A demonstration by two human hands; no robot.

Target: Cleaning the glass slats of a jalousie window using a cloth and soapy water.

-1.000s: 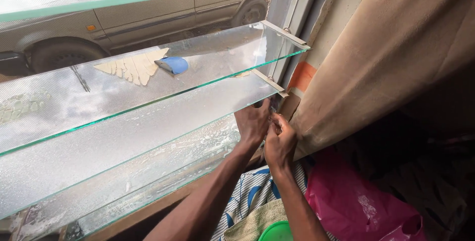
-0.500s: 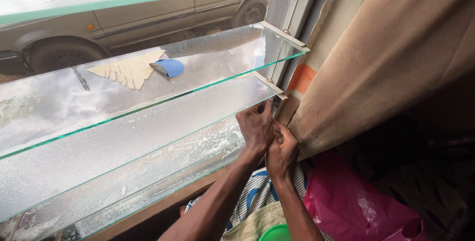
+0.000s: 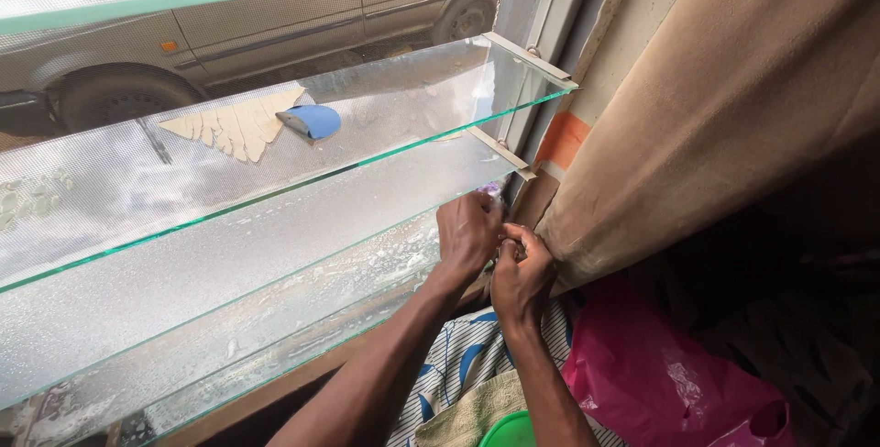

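Note:
My left hand (image 3: 467,231) is curled over the right end of a lower glass louvre slat (image 3: 302,296), close to the window frame (image 3: 541,7). My right hand (image 3: 522,273) sits just beside and below it. Its fingertips are pinched together against the left hand's fingers, and whatever lies between them is hidden. The slat is wet and speckled with foam. Above it lie two more frosted glass slats, a middle one (image 3: 220,259) and an upper one (image 3: 385,99), each held at its right end by a metal clip (image 3: 500,152).
A tan curtain (image 3: 733,117) hangs right of the window, touching my right hand. Below lie a pink plastic bag (image 3: 660,374), a striped cloth (image 3: 467,355), a towel and a green lid (image 3: 513,430). Outside stand a car (image 3: 229,16) and a blue object (image 3: 316,120).
Both hands stayed at the slat's right end. The left hand shifted slightly lower and curled tighter; the right hand's fingers moved up against it.

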